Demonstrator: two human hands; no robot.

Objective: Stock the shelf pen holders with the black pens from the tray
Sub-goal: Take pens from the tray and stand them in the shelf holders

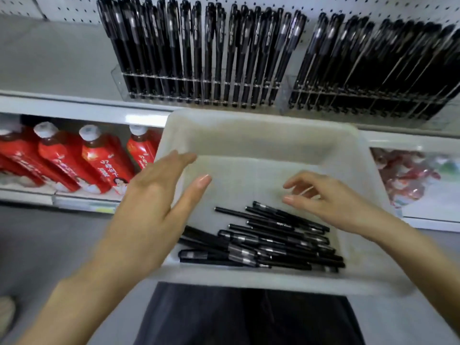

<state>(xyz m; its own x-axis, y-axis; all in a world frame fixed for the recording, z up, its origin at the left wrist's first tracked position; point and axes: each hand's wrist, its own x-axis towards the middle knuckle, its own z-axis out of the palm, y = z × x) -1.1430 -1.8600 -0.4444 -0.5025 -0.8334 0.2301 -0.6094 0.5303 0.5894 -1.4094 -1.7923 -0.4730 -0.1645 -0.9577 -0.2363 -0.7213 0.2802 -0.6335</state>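
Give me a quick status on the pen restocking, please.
Both empty: left hand open at white plastic tray's left rim; right hand open above loose black pens. Pens piled at tray's near end. Nothing blocking.

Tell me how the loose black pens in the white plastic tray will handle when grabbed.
Likely stiff and light: slim black pens. Round barrels probably roll on the smooth white plastic tray. Criss-crossed pile may snag, dragging neighbours.

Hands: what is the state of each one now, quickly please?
Left hand: open, fingers straight, holds nothing.
Right hand: open, fingers relaxed above the black pens, holds nothing.
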